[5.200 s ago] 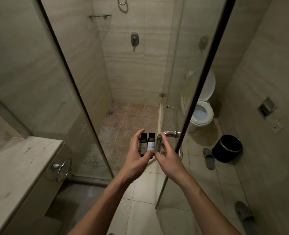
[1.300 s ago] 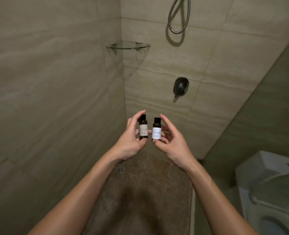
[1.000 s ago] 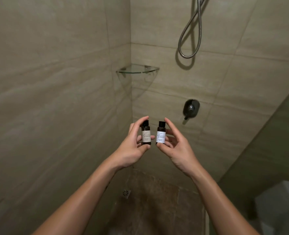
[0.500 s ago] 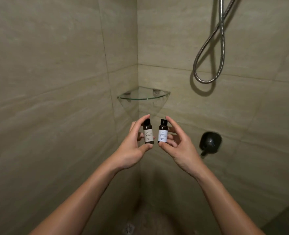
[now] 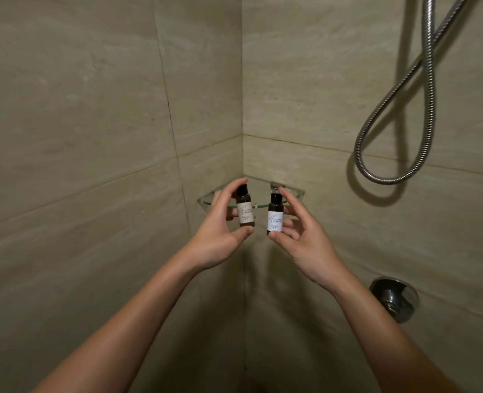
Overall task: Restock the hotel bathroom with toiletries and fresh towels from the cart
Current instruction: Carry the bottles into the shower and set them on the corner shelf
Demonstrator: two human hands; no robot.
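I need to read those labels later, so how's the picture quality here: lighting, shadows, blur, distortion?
Head view: dim, greenish light; shower hose casts a soft shadow on the wall; labels on the left bottle and right bottle are lit, but their print is too soft to read; wide-angle lens bends the tile joints.

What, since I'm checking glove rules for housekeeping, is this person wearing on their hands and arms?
Nothing that shows. The left hand and right hand are ungloved, with no rings on the fingers in view. The left forearm and right forearm are bare to the picture's edge: no sleeves, watch or bracelet.
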